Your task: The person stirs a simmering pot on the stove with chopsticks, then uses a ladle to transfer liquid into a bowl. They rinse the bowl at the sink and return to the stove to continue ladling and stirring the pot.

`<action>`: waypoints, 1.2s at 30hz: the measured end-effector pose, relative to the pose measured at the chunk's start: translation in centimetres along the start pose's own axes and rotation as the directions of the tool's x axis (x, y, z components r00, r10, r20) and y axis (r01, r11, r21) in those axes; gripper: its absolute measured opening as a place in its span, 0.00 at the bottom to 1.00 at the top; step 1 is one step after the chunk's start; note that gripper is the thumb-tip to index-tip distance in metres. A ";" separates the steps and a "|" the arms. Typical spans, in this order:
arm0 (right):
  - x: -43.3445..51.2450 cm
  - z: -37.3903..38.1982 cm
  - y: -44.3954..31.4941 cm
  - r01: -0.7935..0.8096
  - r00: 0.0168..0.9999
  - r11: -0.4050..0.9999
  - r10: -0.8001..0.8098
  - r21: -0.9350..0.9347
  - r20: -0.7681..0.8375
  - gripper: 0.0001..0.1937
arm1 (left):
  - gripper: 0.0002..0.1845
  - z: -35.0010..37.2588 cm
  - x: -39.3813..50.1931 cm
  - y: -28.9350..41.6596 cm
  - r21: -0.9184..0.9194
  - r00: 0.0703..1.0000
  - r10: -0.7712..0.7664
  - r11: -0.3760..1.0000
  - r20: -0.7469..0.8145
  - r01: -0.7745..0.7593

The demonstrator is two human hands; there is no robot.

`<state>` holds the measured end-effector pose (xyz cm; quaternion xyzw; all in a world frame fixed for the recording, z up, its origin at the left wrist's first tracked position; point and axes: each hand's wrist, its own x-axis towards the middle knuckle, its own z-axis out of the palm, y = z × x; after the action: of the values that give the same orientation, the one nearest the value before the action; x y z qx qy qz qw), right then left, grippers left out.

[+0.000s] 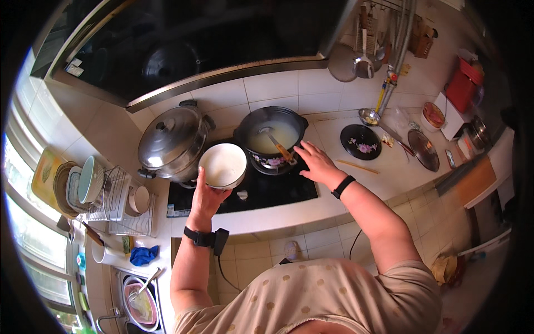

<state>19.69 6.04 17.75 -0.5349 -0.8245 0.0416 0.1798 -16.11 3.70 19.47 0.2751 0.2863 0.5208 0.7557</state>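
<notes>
My left hand (207,197) holds a white bowl (223,165) by its near side, over the black hob (267,190); something whitish shows inside the bowl. To its right a dark pot with a flower pattern (271,160) stands on the hob with pale, cloudy liquid in it. A ladle with a wooden handle (280,145) rests in the pot, its handle over the near right rim. My right hand (316,163) is beside that handle, fingers spread, holding nothing. Left of the bowl stands a large lidded steel steamer pot (173,140).
A black flowered lid (361,142), chopsticks (358,166), a knife (398,140) and a small metal bowl (369,117) lie on the right counter. At left are a dish rack (125,204), a blue cloth (144,255) and a sink (119,292). The range hood (200,46) overhangs the hob.
</notes>
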 end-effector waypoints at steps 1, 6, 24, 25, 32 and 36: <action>1.7 0.5 0.3 0.021 1.000 1.000 -0.021 0.001 0.018 0.42 | 0.34 -0.1 1.5 0.2 0.005 1.000 -0.007 1.000 -0.001 0.007; 6.5 1.9 1.3 0.286 0.958 0.958 -0.286 0.040 0.001 0.29 | 0.34 0.5 8.7 0.6 0.078 0.999 -0.035 0.996 -0.026 0.037; 4.9 -7.3 10.2 0.191 0.981 0.883 -0.158 0.429 -0.111 0.18 | 0.37 4.2 19.7 1.1 0.636 0.957 0.097 0.764 -0.275 0.105; 4.8 -7.7 10.6 0.207 0.977 0.878 -0.168 0.431 -0.128 0.17 | 0.35 4.4 20.0 1.2 0.676 0.951 0.126 0.729 -0.283 0.104; 4.9 -9.6 12.7 0.299 0.952 0.844 -0.233 0.445 -0.199 0.16 | 0.41 6.0 20.9 0.7 0.838 0.903 0.347 0.545 -0.252 0.024; 4.8 -10.0 13.5 0.292 0.956 0.841 -0.235 0.456 -0.178 0.15 | 0.42 7.0 22.2 0.8 0.969 0.843 0.534 0.165 0.070 -0.185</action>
<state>33.05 14.83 24.73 -0.3571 -0.8425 0.1873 0.3572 -5.07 24.12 21.53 0.6523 0.5710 0.4396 0.2348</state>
